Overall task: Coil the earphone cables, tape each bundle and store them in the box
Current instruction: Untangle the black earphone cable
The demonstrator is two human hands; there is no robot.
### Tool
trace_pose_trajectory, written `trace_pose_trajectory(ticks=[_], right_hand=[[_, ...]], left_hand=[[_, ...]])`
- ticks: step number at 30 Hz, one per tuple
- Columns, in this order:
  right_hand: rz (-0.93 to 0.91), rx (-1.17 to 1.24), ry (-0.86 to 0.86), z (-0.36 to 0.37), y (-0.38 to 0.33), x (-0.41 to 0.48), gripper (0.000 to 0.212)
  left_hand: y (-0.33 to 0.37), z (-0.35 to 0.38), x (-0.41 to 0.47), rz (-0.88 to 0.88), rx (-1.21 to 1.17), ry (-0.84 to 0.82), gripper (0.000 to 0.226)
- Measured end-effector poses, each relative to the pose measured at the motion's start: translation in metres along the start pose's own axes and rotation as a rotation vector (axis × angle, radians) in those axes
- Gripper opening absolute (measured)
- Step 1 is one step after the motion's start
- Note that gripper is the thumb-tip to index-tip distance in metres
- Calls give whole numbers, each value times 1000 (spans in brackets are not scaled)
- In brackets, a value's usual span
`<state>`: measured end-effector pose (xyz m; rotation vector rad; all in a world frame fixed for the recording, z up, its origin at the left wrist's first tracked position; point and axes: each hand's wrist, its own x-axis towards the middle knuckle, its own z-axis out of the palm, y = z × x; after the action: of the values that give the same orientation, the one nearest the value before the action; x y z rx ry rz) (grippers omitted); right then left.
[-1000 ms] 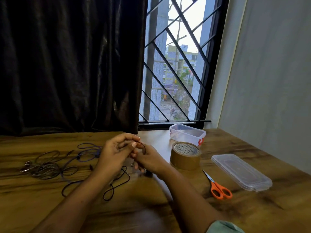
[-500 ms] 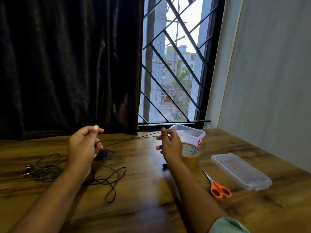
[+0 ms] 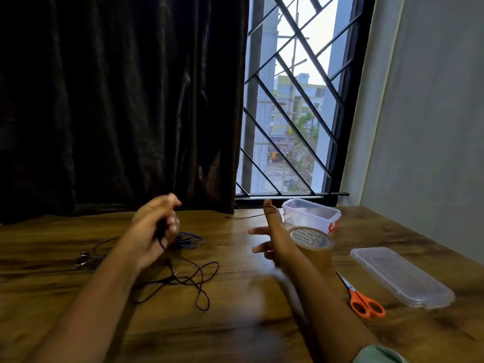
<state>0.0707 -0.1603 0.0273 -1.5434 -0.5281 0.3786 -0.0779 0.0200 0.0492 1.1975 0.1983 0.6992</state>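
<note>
**Bench status: first coil in work, nothing stored**

Wooden bench (image 3: 235,323) stands before a dark curtain (image 3: 117,100) and a barred window (image 3: 296,100).

**Progress (judged).** The task looks to be at an early stage.
- The box (image 3: 310,213) at 1 o'clock stands open, and no bundle shows inside it. Its lid (image 3: 400,276) lies apart at 3 o'clock.
- The tape roll (image 3: 310,238) sits just in front of the box and the scissors (image 3: 364,302) lie at 4 o'clock. Neither is in a hand.
- The blue cable (image 3: 190,239) lies at 10 o'clock in a flat oval. Tape on it cannot be made out.
- A third cable (image 3: 89,258) lies tangled at 9 o'clock.
- The black cable (image 3: 193,279) is the item in work. Most of it lies in loose loops between centre and 8 o'clock.

Coiling, taping and storing all appear outstanding.

**Hands.**
- The left hand (image 3: 157,224) is raised above the blue cable, with its fingers curled round the black cable. Blur hides the exact finger placement.
- The right hand (image 3: 275,237) is raised toward 12 o'clock with the thumb upright and the fingers spread. A strand of the black cable hooks over the thumb tip and trails toward 11 o'clock.
- The two hands are well apart.
</note>
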Motion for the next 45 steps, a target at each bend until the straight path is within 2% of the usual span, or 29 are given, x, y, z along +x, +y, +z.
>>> trace_pose_trajectory(ticks=[1,3,4,5,6,8,10,11,13,14,18,23,26,28,29,33,34,36,41,43,45], right_hand=[[15,43,-44,1,1,2,53],[30,92,-96,3,4,7,60],[34,110,-106,4,5,11,68],[37,136,-122,6,6,14,76],[35,165,-150,6,8,17,84],[19,219,-235,6,9,20,93],[12,268,-350,9,9,20,96],[20,296,-418,10,9,19,97],[43,342,-541,12,8,16,96],[55,354,-584,12,8,15,96],[80,407,-699,8,5,12,95],[60,362,-637,7,2,10,95],[-5,369,-517,4,2,14,91],[-49,413,-419,1,3,18,86],[-67,425,-376,-1,4,20,84],[-89,432,-285,-5,5,23,82],[-95,424,-286,-6,4,23,81],[-95,417,-337,-4,4,21,79],[6,352,-572,8,3,12,70],[-10,297,-573,13,1,7,61],[-73,271,-470,13,1,7,47]], left_hand=[[3,-1,-5,-137,95,-151,16],[-1,1,-11,-369,302,-484,39],[-7,4,-13,-431,359,-597,42],[-14,9,-13,-444,406,-633,40],[-22,14,-11,-407,443,-598,36],[-38,26,-5,-232,512,-399,31],[-48,33,-2,-41,595,-238,33],[-51,37,-3,29,608,-209,39],[-60,41,-4,98,603,-260,50],[-64,43,-4,77,593,-295,52],[-70,50,-6,-17,508,-404,34],[-64,48,-2,95,548,-281,11],[-67,39,6,250,820,-171,2],[-70,34,10,351,1007,-48,10],[-69,32,11,364,1022,2,12],[-69,28,12,325,1028,67,11],[-69,27,12,305,1038,42,9],[-70,28,11,241,1007,-64,23],[-75,47,-2,69,708,-299,58],[-77,52,-6,8,639,-348,60],[-77,54,-7,41,626,-306,58]])
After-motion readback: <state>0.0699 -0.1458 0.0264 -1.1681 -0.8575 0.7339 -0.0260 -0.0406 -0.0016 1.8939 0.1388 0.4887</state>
